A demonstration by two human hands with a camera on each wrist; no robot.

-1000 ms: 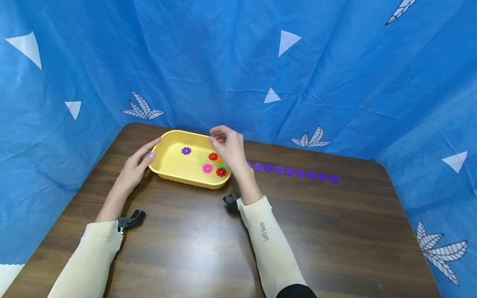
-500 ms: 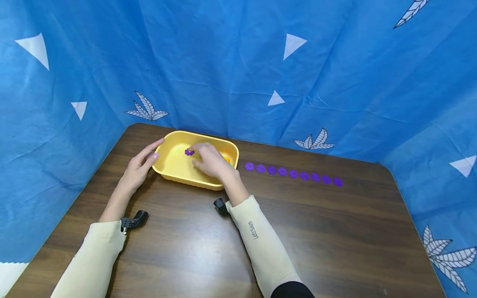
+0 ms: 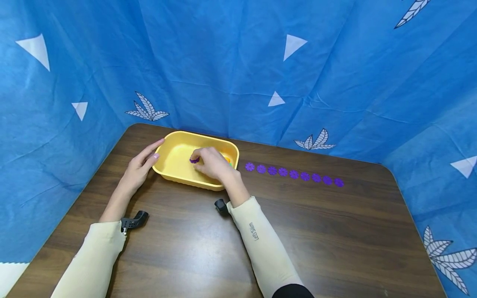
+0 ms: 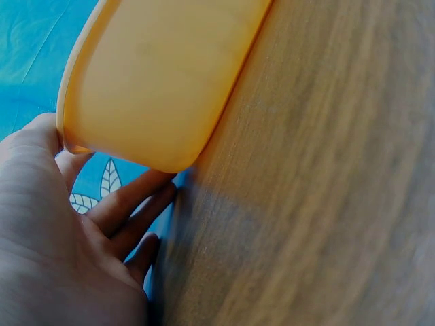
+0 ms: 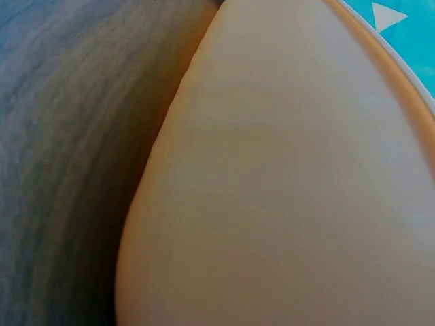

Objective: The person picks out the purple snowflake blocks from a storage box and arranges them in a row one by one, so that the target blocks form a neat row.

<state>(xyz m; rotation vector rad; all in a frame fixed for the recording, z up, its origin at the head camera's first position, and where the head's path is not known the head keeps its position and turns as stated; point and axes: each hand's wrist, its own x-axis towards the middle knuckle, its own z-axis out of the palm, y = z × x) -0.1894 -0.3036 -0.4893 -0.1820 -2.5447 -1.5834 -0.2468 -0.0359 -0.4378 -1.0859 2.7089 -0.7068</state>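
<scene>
My right hand (image 3: 211, 162) reaches into the yellow plastic basin (image 3: 175, 181), its index fingertip and thumb curled at a purple notched disc (image 3: 194, 161). The disc looks tilted and is partly covered by the fingers. At the basin's left end my left hand (image 3: 136, 169) rests with fingers spread; in the left wrist view its fingers (image 4: 126, 204) lie fairly straight against the outside wall. Orange and green discs (image 3: 228, 160) peek out beside the right hand, which hides the rest there. In the right wrist view the basin wall (image 5: 258, 170) blocks the hand.
To the right of the basin, several purple notched discs (image 3: 294, 174) lie in a slightly slanted row on the brown wooden table (image 3: 335, 231). A blue patterned curtain (image 3: 223, 62) hangs right behind the table's back edge.
My right hand has come from the basin's far rim down inside to the purple disc. Over the last half second the disc has shifted slightly right and nearer. The left hand stays put.
</scene>
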